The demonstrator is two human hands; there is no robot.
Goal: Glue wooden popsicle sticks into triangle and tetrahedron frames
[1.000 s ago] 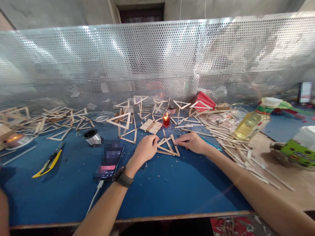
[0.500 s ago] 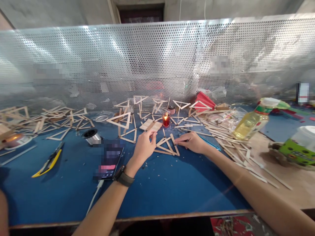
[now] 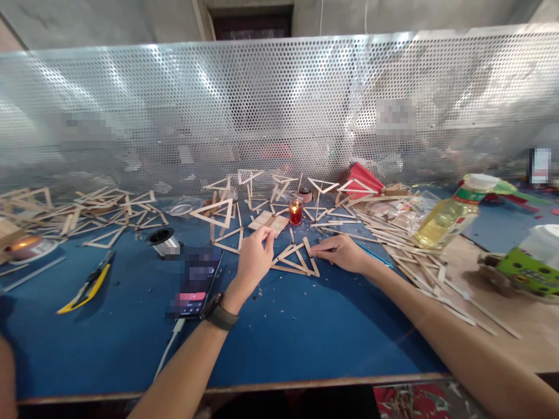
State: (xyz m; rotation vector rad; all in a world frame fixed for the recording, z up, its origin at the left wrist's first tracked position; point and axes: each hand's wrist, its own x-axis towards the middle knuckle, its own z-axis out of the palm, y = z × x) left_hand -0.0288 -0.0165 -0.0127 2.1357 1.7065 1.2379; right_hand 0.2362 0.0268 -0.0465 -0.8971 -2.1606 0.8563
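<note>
A small frame of flat wooden sticks [image 3: 292, 269], joined into triangles, stands on the blue table in front of me. My right hand [image 3: 343, 254] pinches its upright right-hand stick between thumb and fingers. My left hand [image 3: 255, 257], with a dark watch on the wrist, is closed in a pinch left of the frame. Whatever sits between those fingertips is too small to make out. Just beyond the left fingers lies a light wooden block [image 3: 261, 220]. A lit candle in a red glass [image 3: 296, 213] burns behind the frame.
Several stick frames [image 3: 218, 213] stand behind the candle. Loose sticks [image 3: 419, 270] and an oil bottle [image 3: 452, 212] are at right. A wire spool [image 3: 168, 243], a phone [image 3: 198, 282] on a cable and a yellow cutter knife [image 3: 89, 286] lie left. Perforated metal [image 3: 262, 99] borders the back.
My left hand has shifted slightly left, its fingertips a little farther from the stick frame. The right hand keeps its grip, and the frame looks almost unmoved.
</note>
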